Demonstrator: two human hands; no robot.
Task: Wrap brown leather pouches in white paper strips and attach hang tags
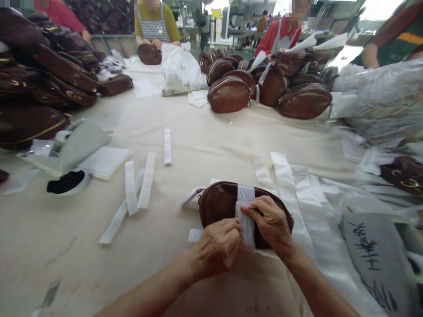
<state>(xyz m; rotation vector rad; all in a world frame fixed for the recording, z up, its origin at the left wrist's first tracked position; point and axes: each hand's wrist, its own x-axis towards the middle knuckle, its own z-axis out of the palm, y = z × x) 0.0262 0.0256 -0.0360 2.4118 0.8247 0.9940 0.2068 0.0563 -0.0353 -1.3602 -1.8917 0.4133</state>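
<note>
A brown leather bag [218,204] lies on the covered table in front of me, its metal ring and zip pull toward the left. Around its middle runs a white paper strip [246,193]. My left hand [220,246] is closed at the strip's left edge, fingers curled and pinching. From the right, my right hand [271,222] rests over the bag, thumb and fingers pressed together on the same strip. Whether the strip's ends are joined, I cannot tell, as my fingers cover that part.
Loose white strips [147,180] lie to the left, near a grey tape dispenser [74,147]. Another dispenser [370,259] with handwriting stands at the right beside plastic sleeves [302,198]. Finished-looking brown bags [229,94] are piled at the back, where a co-worker [158,22] handles another.
</note>
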